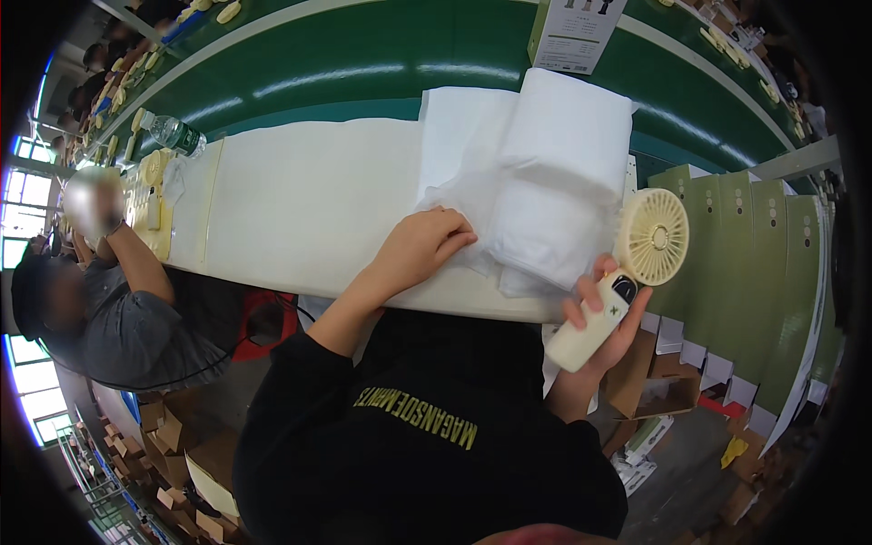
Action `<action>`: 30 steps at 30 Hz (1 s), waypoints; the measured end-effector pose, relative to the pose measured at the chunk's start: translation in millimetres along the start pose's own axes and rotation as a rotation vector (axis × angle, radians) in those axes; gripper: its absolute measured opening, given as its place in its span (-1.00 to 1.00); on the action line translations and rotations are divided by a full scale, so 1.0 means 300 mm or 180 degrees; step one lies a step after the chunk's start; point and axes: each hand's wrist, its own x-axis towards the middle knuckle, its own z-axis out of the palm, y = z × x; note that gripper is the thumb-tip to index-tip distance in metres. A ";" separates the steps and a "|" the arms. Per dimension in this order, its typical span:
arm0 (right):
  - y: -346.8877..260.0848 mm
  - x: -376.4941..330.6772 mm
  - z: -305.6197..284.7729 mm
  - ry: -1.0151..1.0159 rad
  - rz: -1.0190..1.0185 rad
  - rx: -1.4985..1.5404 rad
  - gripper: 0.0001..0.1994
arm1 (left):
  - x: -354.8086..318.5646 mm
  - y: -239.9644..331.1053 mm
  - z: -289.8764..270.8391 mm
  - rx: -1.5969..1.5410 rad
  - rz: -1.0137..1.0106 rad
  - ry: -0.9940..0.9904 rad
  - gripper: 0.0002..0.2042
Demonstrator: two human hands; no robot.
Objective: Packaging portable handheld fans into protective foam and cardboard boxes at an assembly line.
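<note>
My right hand (pixel 610 318) is wrapped round the handle of a cream handheld fan (pixel 654 238). The round fan head is turned up, beyond my fingers, and a small dark panel shows on the handle. My left hand (pixel 422 245) lies at the near left edge of a stack of thin white bags (pixel 563 136). Its fingers are curled together on the translucent edge of a thin white bag (pixel 468 213); the fingertips are partly hidden.
The white worktable (pixel 309 200) borders a green conveyor belt (pixel 345 77). A printed box (pixel 577 36) stands on the belt. Green cartons (pixel 727 245) line the right side. At left are a water bottle (pixel 174 134), more fans and a co-worker (pixel 118 309). An open cardboard box (pixel 668 391) sits below right.
</note>
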 end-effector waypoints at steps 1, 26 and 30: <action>-0.004 -0.024 -0.029 -0.0520 0.0485 0.0295 -0.46 | -0.011 0.000 -0.017 -0.0703 -0.0477 -0.0010 -0.90; 0.149 0.015 0.031 -0.0784 -0.1017 -0.5291 -0.36 | -0.055 0.210 0.040 -0.0614 0.1121 0.1480 -0.76; 0.191 0.032 0.044 -0.0274 -0.1418 -0.3985 -0.50 | -0.096 0.226 0.174 -0.1995 0.0546 0.1349 -0.60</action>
